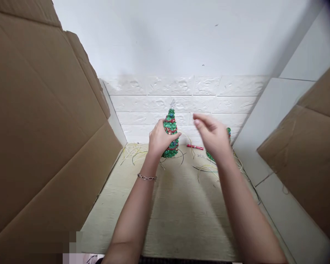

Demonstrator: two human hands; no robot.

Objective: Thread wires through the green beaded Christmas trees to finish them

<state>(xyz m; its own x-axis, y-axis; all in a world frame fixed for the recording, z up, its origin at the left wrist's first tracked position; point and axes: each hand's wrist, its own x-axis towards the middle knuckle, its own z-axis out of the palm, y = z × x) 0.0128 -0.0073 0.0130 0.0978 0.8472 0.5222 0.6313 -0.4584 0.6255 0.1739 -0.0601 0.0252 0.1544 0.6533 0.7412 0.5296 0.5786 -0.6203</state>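
A small green Christmas tree ornament [171, 124] stands upright near the back of the table, with red garland, coloured beads and a clear star on top. My left hand [161, 137] is wrapped round its left side, the thumb across the front. To the right, my right hand [213, 135] is raised with thumb and fingertips pinched together; whatever may be between them is too small to make out. Behind that hand is a second green tree ornament [209, 156], mostly hidden. A red pen-like stick [195, 147] lies between the two trees.
Loose thin wires [137, 149] lie at the back left, and more wires [207, 168] at the right. Cardboard panels [44, 121] stand at the left and right [313, 146]. A white brick-patterned wall [170, 85] closes off the back of the table [181, 212].
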